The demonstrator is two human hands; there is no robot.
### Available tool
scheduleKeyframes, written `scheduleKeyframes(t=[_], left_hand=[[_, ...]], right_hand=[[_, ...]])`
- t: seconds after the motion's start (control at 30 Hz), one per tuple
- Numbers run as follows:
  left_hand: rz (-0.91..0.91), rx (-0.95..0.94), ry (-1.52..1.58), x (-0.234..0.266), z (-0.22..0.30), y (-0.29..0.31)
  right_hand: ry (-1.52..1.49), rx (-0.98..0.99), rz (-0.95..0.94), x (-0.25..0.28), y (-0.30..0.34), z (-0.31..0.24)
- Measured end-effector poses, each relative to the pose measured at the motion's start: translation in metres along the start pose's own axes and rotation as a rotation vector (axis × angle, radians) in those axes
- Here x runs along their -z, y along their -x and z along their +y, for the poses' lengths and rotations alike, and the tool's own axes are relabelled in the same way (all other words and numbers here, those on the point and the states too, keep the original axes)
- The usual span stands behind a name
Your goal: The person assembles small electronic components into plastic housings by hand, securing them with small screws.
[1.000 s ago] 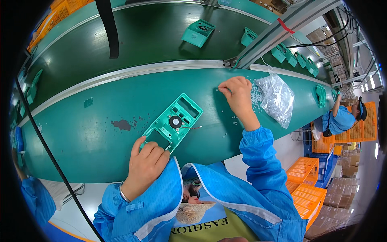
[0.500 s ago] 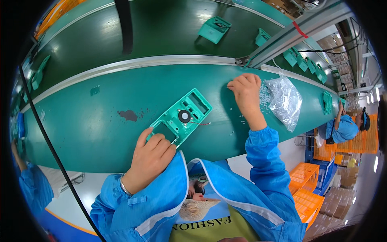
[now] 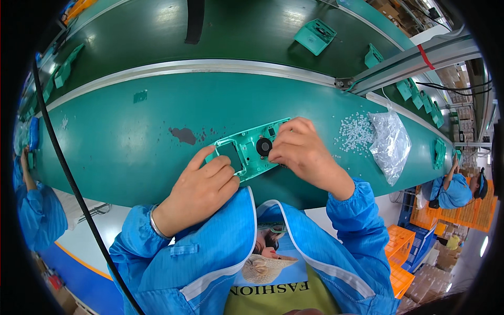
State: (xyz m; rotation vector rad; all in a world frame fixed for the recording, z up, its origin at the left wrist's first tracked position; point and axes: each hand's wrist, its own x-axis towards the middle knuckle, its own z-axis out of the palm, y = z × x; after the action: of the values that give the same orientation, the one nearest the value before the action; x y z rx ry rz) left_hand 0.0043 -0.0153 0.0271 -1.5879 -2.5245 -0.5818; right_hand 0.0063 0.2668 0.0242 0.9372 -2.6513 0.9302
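A green plastic housing panel (image 3: 247,149) lies tilted on the green worktable, its right end farther from me. My left hand (image 3: 202,191) grips its near left end, thumb and fingers around the frame beside a rectangular opening. A round black speaker (image 3: 264,146) sits in the panel. Just right of the speaker, my right hand (image 3: 307,157) is closed in a pinch over the panel's right part. Its fingertips hide whatever they may hold. Small white pieces (image 3: 355,134) are scattered to the right, beside a clear plastic bag (image 3: 391,147).
Beyond a metal rail, green housings (image 3: 316,38) stand on a dark conveyor (image 3: 252,37). A metal beam (image 3: 404,65) slants across the far right. A black cable (image 3: 68,168) crosses the left. Co-workers sit left (image 3: 39,210) and right (image 3: 452,191). Orange crates (image 3: 400,244) stand at lower right.
My right hand has moved left from the scattered white pieces to the panel by the speaker. The panel now lies at a flatter angle, with my left hand still on it.
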Motion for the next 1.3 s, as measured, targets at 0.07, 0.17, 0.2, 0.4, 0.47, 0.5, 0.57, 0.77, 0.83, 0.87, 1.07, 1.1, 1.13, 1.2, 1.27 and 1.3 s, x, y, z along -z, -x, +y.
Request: scheduleKeyframes(t=[0.07,0.17,0.2,0.4,0.47,0.5,0.57,0.77,0.83,0.87,1.07,1.1,1.13,1.2,1.27,1.3], left_hand=[[0.008,-0.025,-0.031,0.0,-0.001,0.0],[0.014,-0.02,-0.022,0.0,-0.001,-0.001],[0.012,-0.016,-0.02,-0.001,-0.001,0.0],[0.012,-0.01,-0.014,-0.002,-0.001,0.0],[0.016,0.01,-0.011,-0.002,0.0,-0.001],[0.015,0.011,-0.01,-0.002,0.0,-0.001],[0.014,0.014,-0.013,-0.002,0.001,-0.001],[0.008,0.005,-0.023,-0.003,0.002,-0.001],[0.007,0.005,-0.018,-0.002,0.003,-0.002],[0.006,0.006,-0.013,-0.001,0.003,-0.003],[0.007,-0.004,-0.005,0.0,0.001,-0.002],[0.005,-0.007,-0.004,0.0,0.0,-0.002],[0.006,-0.005,0.0,0.0,0.0,-0.001],[0.003,-0.001,0.003,0.001,-0.003,0.0],[0.004,-0.002,0.0,0.001,-0.004,0.0],[-0.001,0.008,-0.008,0.001,-0.005,0.0]], right_hand=[[-0.043,0.02,-0.047,-0.003,-0.001,-0.001],[-0.042,0.036,-0.072,-0.006,-0.002,0.0],[-0.033,0.047,-0.067,-0.006,-0.002,0.0],[0.01,0.077,-0.065,-0.006,-0.001,-0.002],[0.031,0.087,-0.058,-0.005,-0.001,-0.004],[0.1,0.121,-0.061,-0.004,-0.001,-0.007],[0.167,0.155,-0.066,-0.001,-0.002,-0.013],[0.282,0.221,-0.141,0.004,-0.007,-0.014],[0.077,0.123,-0.14,0.002,-0.004,-0.004],[0.078,0.124,-0.139,0.001,-0.002,0.0],[-0.08,-0.08,-0.155,-0.002,0.0,0.002],[-0.083,-0.073,-0.168,-0.004,0.0,0.002],[-0.086,-0.065,-0.183,-0.006,-0.001,0.002],[-0.088,-0.071,-0.187,-0.007,-0.003,0.002],[-0.096,-0.065,-0.193,-0.008,-0.008,0.003],[-0.084,-0.065,-0.208,-0.008,-0.01,0.003]])
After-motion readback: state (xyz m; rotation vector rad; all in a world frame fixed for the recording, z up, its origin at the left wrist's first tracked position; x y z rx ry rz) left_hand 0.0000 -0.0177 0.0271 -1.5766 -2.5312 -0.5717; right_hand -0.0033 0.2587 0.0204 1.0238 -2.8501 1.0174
